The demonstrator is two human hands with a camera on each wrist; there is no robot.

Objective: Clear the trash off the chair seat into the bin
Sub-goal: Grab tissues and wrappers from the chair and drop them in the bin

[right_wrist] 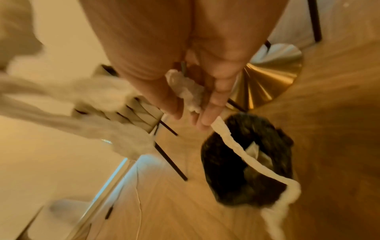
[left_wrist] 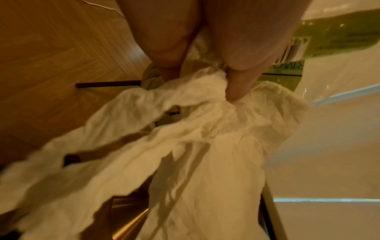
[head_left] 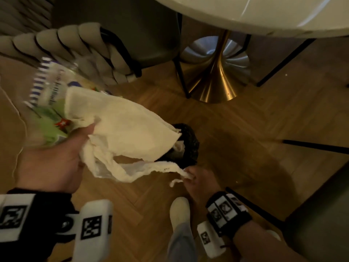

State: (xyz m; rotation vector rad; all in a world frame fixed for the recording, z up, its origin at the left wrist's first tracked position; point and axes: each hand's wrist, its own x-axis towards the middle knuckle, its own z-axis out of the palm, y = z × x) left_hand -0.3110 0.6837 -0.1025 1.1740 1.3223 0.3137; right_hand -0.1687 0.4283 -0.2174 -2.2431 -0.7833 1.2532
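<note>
My left hand (head_left: 62, 159) grips a bundle of trash: a large crumpled white paper towel (head_left: 124, 127) and a clear plastic wrapper (head_left: 49, 91) with green and blue print. The wrapper (left_wrist: 333, 37) shows behind my fingers (left_wrist: 236, 84), which dig into the towel (left_wrist: 195, 146). A torn strip of the towel (head_left: 162, 167) stretches to my right hand (head_left: 194, 178), which pinches its end. In the right wrist view that strip (right_wrist: 236, 146) hangs over the bin (right_wrist: 226, 170). The small bin (head_left: 188, 140), lined with a black bag, stands on the floor under the towel's lower corner.
A chair with a padded grey back (head_left: 75, 46) stands at upper left. A round white table (head_left: 264, 12) rests on a gold pedestal base (head_left: 217, 86). Black chair legs (head_left: 311, 146) cross the wooden floor at right. My white shoe (head_left: 179, 210) is near the bin.
</note>
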